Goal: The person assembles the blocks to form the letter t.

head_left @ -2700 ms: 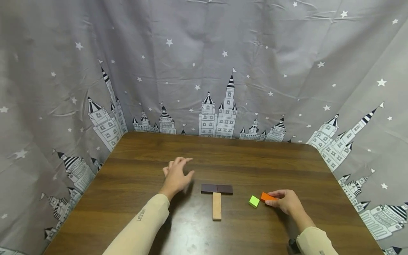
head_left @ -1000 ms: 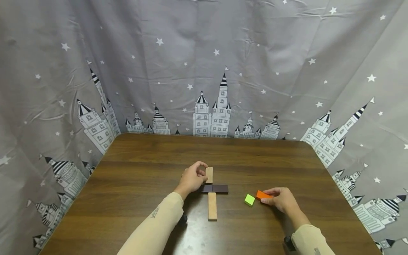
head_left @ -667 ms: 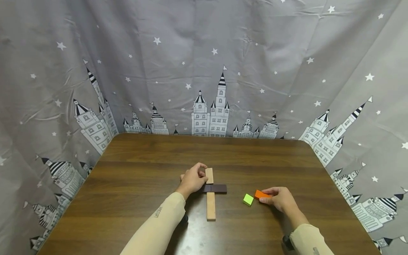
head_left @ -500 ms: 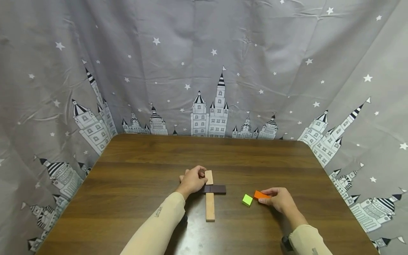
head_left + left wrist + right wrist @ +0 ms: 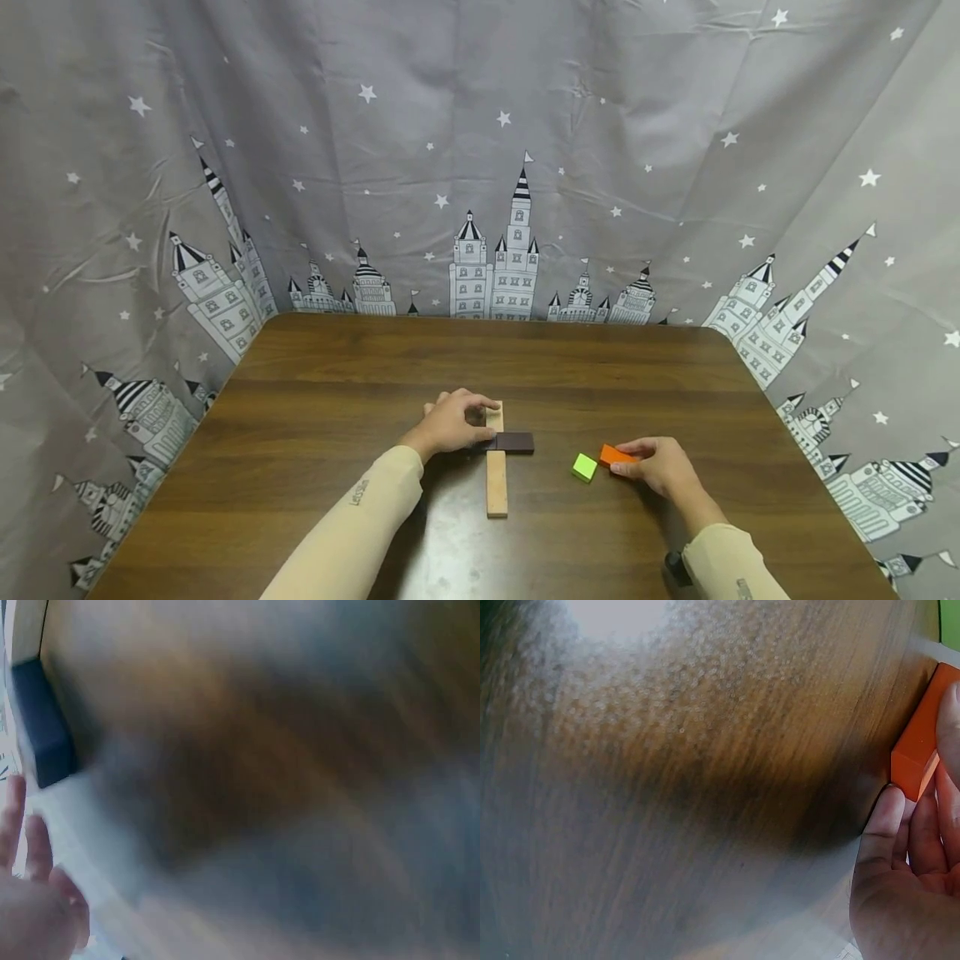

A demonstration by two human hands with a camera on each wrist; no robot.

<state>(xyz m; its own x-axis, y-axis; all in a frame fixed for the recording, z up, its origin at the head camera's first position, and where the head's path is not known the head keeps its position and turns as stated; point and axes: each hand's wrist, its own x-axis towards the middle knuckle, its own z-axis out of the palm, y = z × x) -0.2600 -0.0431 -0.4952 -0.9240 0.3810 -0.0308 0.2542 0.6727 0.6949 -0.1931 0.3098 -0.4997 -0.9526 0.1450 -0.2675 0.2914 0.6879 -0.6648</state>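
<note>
Two dark blocks (image 5: pixel 515 442) lie end to end on the table, the left one partly behind my left hand (image 5: pixel 450 422). One pale wooden block (image 5: pixel 497 485) runs from their near side; another pale block (image 5: pixel 495 419) lies on their far side. The left fingers spread loosely over this far block, and in the left wrist view they are apart from the dark block (image 5: pixel 46 727). My right hand (image 5: pixel 662 468) pinches an orange block (image 5: pixel 613 455) between thumb and fingers; the right wrist view shows its end (image 5: pixel 911 769). A lime green block (image 5: pixel 584 467) sits just left of it.
The brown wooden table (image 5: pixel 337 358) has rounded far corners. Behind it and along both sides hangs a grey curtain (image 5: pixel 412 125) printed with stars and castles. The left wrist view is largely blurred.
My left hand went right and held a pale block behind the dark ones; the block came down against them, and now the fingers have spread off it. The right hand keeps the orange block.
</note>
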